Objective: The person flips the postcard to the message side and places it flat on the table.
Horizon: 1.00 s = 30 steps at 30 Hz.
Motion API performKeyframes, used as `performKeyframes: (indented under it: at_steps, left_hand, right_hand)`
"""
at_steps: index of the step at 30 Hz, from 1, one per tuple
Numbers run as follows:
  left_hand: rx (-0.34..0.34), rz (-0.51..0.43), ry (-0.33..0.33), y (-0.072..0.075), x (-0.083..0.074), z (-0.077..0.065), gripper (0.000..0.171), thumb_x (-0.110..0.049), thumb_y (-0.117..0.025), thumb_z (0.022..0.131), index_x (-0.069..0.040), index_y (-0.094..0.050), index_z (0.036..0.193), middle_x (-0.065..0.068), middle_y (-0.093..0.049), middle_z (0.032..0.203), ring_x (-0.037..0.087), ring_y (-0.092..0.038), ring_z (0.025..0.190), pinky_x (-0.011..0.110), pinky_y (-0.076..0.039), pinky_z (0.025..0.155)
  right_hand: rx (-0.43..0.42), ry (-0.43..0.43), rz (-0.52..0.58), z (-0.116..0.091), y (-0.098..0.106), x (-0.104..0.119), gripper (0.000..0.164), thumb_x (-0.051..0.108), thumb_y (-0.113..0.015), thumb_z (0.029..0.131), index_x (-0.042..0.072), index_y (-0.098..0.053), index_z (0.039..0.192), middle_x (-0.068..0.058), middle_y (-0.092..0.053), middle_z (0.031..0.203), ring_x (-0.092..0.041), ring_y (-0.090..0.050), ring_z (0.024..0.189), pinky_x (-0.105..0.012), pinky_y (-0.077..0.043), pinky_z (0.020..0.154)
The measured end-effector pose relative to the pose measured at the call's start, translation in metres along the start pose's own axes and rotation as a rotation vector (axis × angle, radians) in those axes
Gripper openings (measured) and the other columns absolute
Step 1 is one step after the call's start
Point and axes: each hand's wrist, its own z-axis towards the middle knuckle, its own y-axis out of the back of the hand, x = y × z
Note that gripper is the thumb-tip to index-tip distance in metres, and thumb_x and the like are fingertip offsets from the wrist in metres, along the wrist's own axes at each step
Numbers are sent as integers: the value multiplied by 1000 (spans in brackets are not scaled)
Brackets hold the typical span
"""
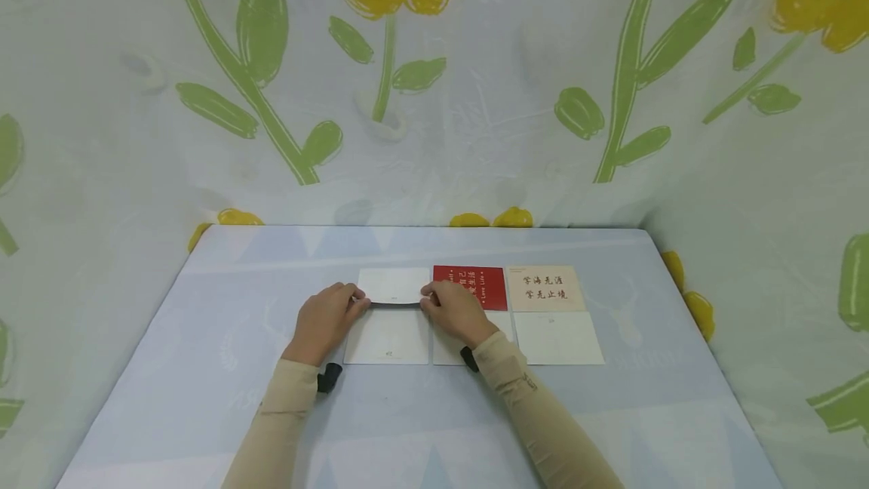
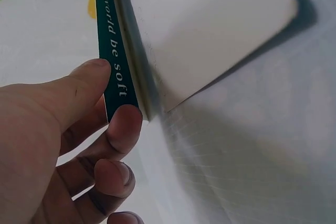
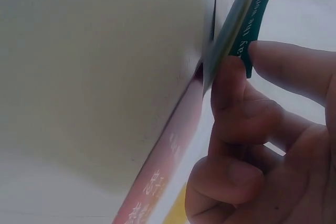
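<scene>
A staged recording booth, by the look of it. Flower-print cloth (image 1: 434,81) is draped as walls on all sides. It closes in a pale blue covered surface (image 1: 204,398).

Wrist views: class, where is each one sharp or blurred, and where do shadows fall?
Left wrist view: the green card prints crisply; a soft shadow lies beside the white card. Right wrist view: the fingers and red card are blurred, too close to focus.

The green card (image 2: 113,56) reads "world be soft"; the red card (image 1: 475,285) reads "Love Life".
</scene>
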Motion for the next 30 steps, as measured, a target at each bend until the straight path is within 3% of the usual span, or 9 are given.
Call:
performKeyframes:
  at_steps: [14, 21, 30]
  left_hand:
    - [55, 19, 9, -1, 0, 6, 19, -26, -74, 94, -7, -74, 99, 5, -67, 82, 16, -52, 62, 36, -48, 60]
    - [65, 22, 21, -4, 1, 7, 19, -24, -77, 92, -7, -74, 100, 5, -71, 83, 19, -64, 71, 39, -53, 65]
    - [52, 35, 38, -7, 0, 8, 16, -22, -72, 95, -6, -76, 96, 2, -65, 76, 15, -56, 64, 36, -50, 61]
  right_hand:
    - [48, -66, 42, 5, 3, 3, 32, 24, -70, 97, 9, -70, 125, 2, -63, 88, -16, -58, 81, -27, -49, 66]
    - [61, -69, 31, 5, 2, 3, 34, 25, -71, 97, 9, -70, 126, 2, -63, 87, -16, -58, 81, -26, -48, 64]
    - [85, -51, 9, 5, 3, 3, 36, 26, -70, 97, 8, -69, 128, 1, -66, 95, -15, -58, 83, -27, -50, 67]
